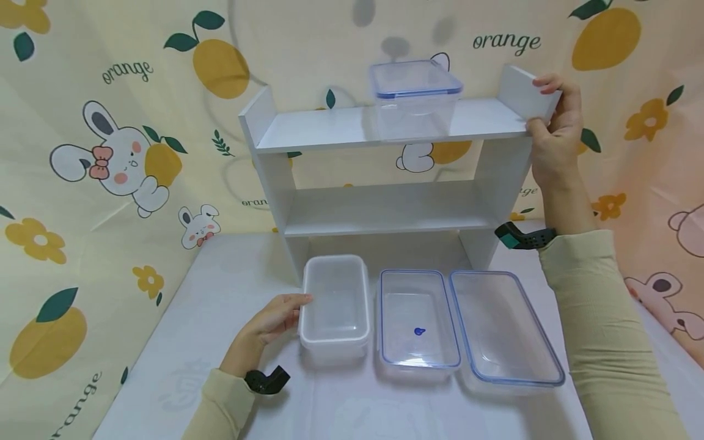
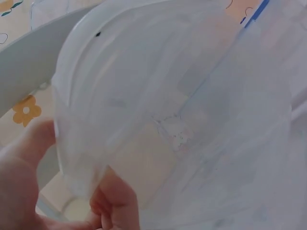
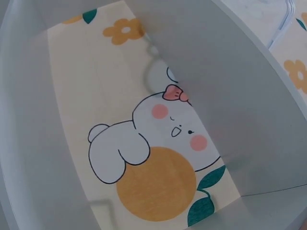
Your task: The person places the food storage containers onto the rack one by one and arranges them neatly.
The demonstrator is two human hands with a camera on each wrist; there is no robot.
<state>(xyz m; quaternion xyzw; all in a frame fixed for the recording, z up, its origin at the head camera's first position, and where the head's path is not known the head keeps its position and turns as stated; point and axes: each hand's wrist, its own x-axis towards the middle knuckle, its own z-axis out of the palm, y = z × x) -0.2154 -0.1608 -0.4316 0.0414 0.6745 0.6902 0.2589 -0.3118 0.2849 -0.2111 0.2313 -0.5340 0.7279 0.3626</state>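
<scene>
Head view: backdrop (image 1: 121,238), fruit-and-rabbit print; white table (image 1: 220,281). White shelf unit (image 1: 379,208), standing, blue-rimmed box (image 1: 416,110) on top; upper right end gripped by thumb and fingers of right hand (image 1: 558,131). Frosted container (image 1: 337,299), on table before shelf, left side held by left hand (image 1: 275,318); probably light, semi-stiff, slippery; best held by both long sides.

Left wrist view: digits bent at container's edge.

Right wrist view: shelf boards, backdrop behind; fingers not shown.

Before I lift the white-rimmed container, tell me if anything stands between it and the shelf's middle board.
Nothing visible does: the front of the middle board is open. Two blue-rimmed containers stand beside the white-rimmed container; the right hand grips the shelf at its upper right end.
</scene>
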